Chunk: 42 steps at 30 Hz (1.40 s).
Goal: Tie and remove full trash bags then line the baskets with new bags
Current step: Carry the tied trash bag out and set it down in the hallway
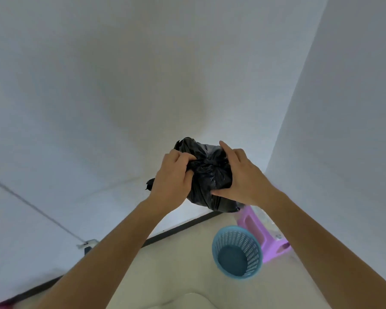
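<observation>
- The black trash bag (206, 175) is held up in the air in front of a white wall (120, 85), well above the floor (176, 264) and out of its basket; lifting it clear probably lets the person work the knot without the rim in the way.
- The left hand (173, 177) grips gathered plastic at the bag's neck, its fingers (188, 157) curled tight into the folds.
- The right hand (241, 175) clasps the other side, thumb below and fingers wrapped over the bunched top, so the two hands seem to be pulling a knot snug.
- The blue basket (236, 252) stands on the floor below, unlined and apparently empty, likely waiting for a new bag.
- A purple stool (265, 233) sits just behind the basket, in the corner where two white walls meet, with a dark skirting strip (181, 228) along the base.
</observation>
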### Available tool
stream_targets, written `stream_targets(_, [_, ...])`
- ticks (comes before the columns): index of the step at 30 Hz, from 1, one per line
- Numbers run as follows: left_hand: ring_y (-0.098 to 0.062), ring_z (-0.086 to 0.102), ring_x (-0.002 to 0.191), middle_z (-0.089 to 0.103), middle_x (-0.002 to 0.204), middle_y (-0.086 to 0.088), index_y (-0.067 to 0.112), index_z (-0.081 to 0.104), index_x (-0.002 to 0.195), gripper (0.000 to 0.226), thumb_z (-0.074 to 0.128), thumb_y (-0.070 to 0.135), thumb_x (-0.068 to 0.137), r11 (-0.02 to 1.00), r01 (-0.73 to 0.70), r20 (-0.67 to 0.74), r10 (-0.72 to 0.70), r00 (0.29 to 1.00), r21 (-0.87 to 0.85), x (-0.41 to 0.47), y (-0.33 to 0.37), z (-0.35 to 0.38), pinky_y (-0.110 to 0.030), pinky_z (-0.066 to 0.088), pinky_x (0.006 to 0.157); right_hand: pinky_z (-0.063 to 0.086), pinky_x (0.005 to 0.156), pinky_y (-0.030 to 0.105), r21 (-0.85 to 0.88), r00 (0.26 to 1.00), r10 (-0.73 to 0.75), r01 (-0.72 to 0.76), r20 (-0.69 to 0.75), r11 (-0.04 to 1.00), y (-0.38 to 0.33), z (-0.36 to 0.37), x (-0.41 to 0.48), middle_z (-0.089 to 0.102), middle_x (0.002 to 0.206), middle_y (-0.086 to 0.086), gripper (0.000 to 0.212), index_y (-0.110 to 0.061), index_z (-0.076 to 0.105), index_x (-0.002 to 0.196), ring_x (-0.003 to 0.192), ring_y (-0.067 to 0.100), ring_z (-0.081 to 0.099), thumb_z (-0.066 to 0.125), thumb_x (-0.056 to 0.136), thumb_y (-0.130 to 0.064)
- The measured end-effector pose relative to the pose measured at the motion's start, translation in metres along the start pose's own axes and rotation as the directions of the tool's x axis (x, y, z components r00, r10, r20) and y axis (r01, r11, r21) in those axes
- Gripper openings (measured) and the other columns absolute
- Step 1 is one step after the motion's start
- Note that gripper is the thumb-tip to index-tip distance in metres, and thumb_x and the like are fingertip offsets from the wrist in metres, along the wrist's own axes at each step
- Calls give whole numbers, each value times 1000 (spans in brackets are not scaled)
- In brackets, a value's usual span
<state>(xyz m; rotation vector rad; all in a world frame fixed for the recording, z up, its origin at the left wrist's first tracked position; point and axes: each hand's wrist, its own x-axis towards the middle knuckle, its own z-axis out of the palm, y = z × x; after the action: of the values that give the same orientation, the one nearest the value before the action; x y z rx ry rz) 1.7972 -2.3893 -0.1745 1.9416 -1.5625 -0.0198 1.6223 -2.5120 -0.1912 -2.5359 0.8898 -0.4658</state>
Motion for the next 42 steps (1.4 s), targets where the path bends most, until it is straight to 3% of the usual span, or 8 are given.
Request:
stream_targets(6, [-14, 47, 109, 43, 115, 10, 22, 55, 127, 36, 54, 11, 93, 949, 312, -250, -291, 924, 48, -130, -14, -114, -30, 48, 84, 48, 90, 33, 116, 910, -400, 388, 110, 914, -133, 35, 6, 56, 131, -8, 92, -31, 31, 142, 111, 17, 58, 73, 68, -65])
stream_targets(8, [-14, 50, 103, 41, 117, 11, 25, 52, 131, 41, 59, 20, 91, 914, 397, -308, -357, 882, 78, -187, -19, -161, -32, 52, 83, 50, 92, 36, 179, 846, -515, 490, 138, 853, -199, 54, -2, 54, 130, -9, 92, -31, 31, 140, 110, 15, 57, 75, 66, -64])
stream_targets(14, [-16, 29, 135, 33, 141, 1, 23, 36, 150, 79, 72, 34, 80, 745, 620, -492, -454, 742, 246, -396, -41, -300, -34, 42, 107, 51, 93, 37, 386, 577, -801, 710, 161, 589, -430, 129, -71, 50, 127, -17, 96, -39, 29, 139, 111, 10, 54, 77, 59, -59])
stream_targets(20, [-24, 22, 144, 23, 153, -1, 36, 25, 152, 94, 79, 29, 76, 523, 829, -679, -536, 501, 198, -617, -63, -417, -44, 34, 113, 37, 81, 17, 547, 257, -960, 790, 113, 276, -657, 211, -176, 40, 117, -35, 95, -46, 25, 137, 97, -7, 44, 74, 59, -67])
stream_targets(25, [-16, 39, 132, 32, 141, 8, 32, 40, 142, 84, 84, 26, 72, 421, 906, -768, -566, 299, 42, -736, -88, -493, -29, 34, 107, 51, 88, 26, 652, 105, -988, 742, 115, 155, -792, 268, -248, 45, 118, -32, 99, -48, 20, 139, 101, -2, 55, 77, 60, -66])
stream_targets(32, [2, 36, 115, 32, 127, 15, 39, 41, 133, 78, 87, 27, 70, 379, 925, -811, -544, 214, -10, -843, -188, -557, -12, 28, 94, 44, 100, 28, 659, 8, -991, 746, 137, 97, -936, 377, -275, 43, 147, -17, 121, -45, 7, 154, 126, 8, 52, 78, 59, -70])
stream_targets(36, [-2, 37, 115, 31, 125, 17, 34, 43, 134, 76, 85, 30, 71, 350, 936, -814, -538, 219, 20, -887, -277, -617, -19, 32, 95, 36, 96, 20, 665, 36, -990, 737, 136, 119, -1026, 453, -263, 44, 147, -19, 117, -45, 10, 153, 126, 6, 51, 75, 60, -75])
stream_targets(42, [-5, 41, 113, 31, 125, 16, 33, 42, 137, 74, 83, 36, 75, 304, 951, -782, -578, 233, 59, -953, -398, -737, -22, 36, 95, 42, 102, 27, 695, 20, -986, 706, 168, 133, -1185, 531, -241, 46, 144, -20, 107, -43, 18, 150, 126, 6, 51, 75, 64, -73])
